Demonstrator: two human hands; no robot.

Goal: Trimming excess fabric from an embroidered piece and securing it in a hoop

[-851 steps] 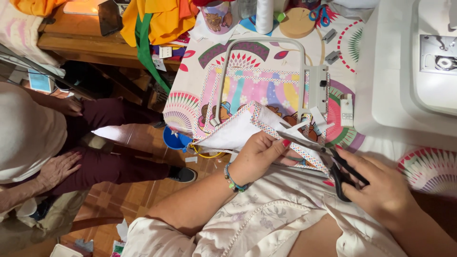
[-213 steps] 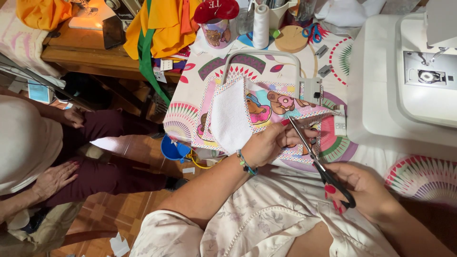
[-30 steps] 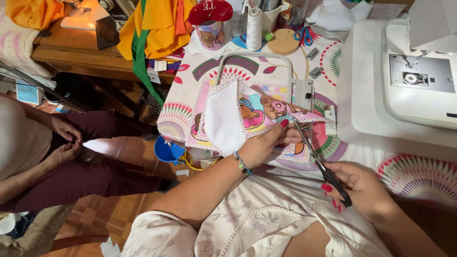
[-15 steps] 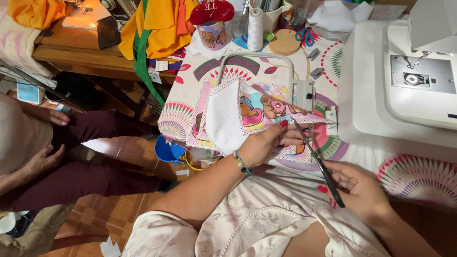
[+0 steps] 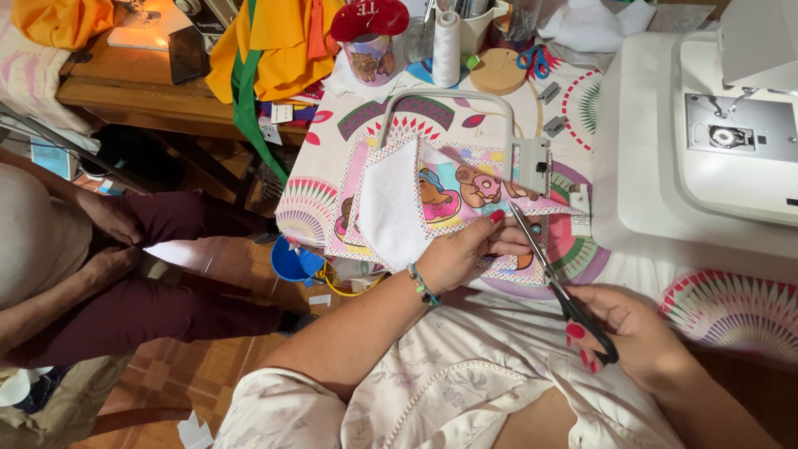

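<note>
My left hand (image 5: pixel 465 254) pinches the printed fabric piece (image 5: pixel 453 195) beside my right hand's (image 5: pixel 636 337) scissors (image 5: pixel 555 278), whose blades could nick those fingertips.

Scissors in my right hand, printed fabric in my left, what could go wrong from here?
1. The left hand pinches the printed fabric right beside the blades of the scissors, so a fingertip could get nicked.
2. The fabric is folded, its white backing turned up; a cut might catch a layer you did not mean to cut.
3. The embroidery hoop lies close around the fabric; the blade tips might snag its clamp.
</note>
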